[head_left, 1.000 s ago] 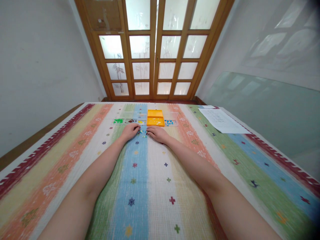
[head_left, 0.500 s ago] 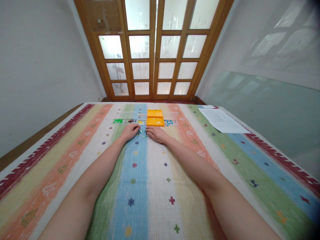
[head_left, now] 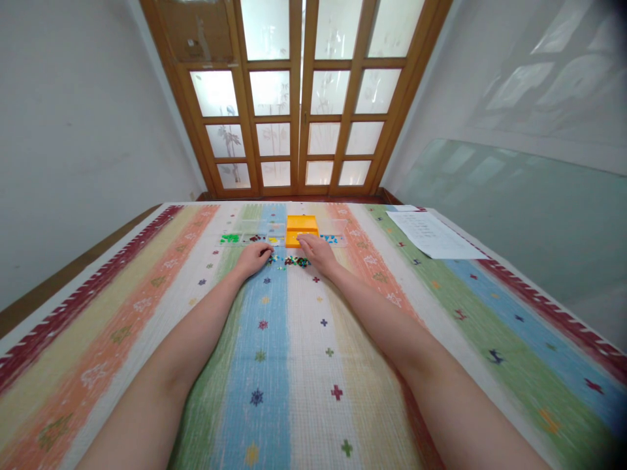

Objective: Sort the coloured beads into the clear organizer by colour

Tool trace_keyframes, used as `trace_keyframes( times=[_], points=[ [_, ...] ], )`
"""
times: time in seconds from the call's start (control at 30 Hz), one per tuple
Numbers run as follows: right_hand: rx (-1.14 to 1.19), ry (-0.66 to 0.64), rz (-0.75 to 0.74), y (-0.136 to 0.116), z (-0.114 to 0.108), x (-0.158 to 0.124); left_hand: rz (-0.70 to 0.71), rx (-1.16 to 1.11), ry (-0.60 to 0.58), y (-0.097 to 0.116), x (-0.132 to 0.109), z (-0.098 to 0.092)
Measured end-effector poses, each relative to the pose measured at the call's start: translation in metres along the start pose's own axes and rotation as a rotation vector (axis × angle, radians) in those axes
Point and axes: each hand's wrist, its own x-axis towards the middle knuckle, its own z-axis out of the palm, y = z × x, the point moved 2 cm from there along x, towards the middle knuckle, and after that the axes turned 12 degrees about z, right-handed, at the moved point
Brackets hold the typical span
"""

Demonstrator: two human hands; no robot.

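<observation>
My left hand (head_left: 254, 260) rests on the cloth with its fingers curled together, beside a few loose small pieces; anything in its fingertips is too small to make out. My right hand (head_left: 317, 252) reaches to the front of an open orange box (head_left: 302, 223), its fingertips pressed together over the box's lower tray. What they hold, if anything, cannot be made out. Below the box lies a mixed pile of tiny coloured pieces (head_left: 296, 261), just left of my right hand.
Clear open boxes flank the orange one, holding green pieces (head_left: 229, 239), dark red pieces (head_left: 257, 239), yellow pieces (head_left: 273, 239) and blue pieces (head_left: 329, 239). Printed paper sheets (head_left: 431, 235) lie at the right. A striped cloth (head_left: 304, 365) covers the table.
My right hand has lifted off the pile and moved forward and right to the orange box, uncovering the mixed pieces. My left hand has stayed almost in place.
</observation>
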Motion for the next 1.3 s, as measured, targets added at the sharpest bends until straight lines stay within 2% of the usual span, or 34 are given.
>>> trace_keyframes(
  times=[0.17, 0.37, 0.5, 0.63, 0.83, 1.03, 1.13, 1.2, 1.3],
  points=[
    [0.127, 0.220, 0.231, 0.036, -0.027, 0.013, 0.014, -0.005, 0.000, -0.001, 0.000, 0.000],
    [0.235, 0.362, 0.426, 0.072, -0.046, 0.018, 0.012, -0.009, -0.007, -0.002, 0.000, 0.001],
    [0.304, 0.383, 0.480, 0.075, -0.046, 0.019, 0.025, -0.002, 0.003, -0.004, 0.000, 0.003],
    [0.269, 0.367, 0.427, 0.066, -0.047, 0.019, 0.045, -0.009, 0.012, -0.005, -0.001, 0.003],
    [0.144, 0.199, 0.250, 0.038, -0.030, 0.014, 0.027, -0.023, 0.004, -0.005, -0.001, 0.002],
    [0.001, -0.187, -0.096, -0.011, 0.009, 0.000, 0.014, 0.014, 0.006, -0.005, 0.000, 0.004],
    [-0.083, -0.306, -0.217, -0.029, 0.025, -0.009, -0.014, 0.042, 0.027, -0.005, 0.000, 0.003],
    [-0.140, -0.366, -0.276, -0.035, 0.032, -0.014, -0.031, 0.056, 0.033, -0.005, 0.000, 0.002],
    [-0.206, -0.429, -0.288, -0.038, 0.037, -0.017, -0.030, 0.071, 0.032, -0.005, 0.000, 0.002]
  ],
)
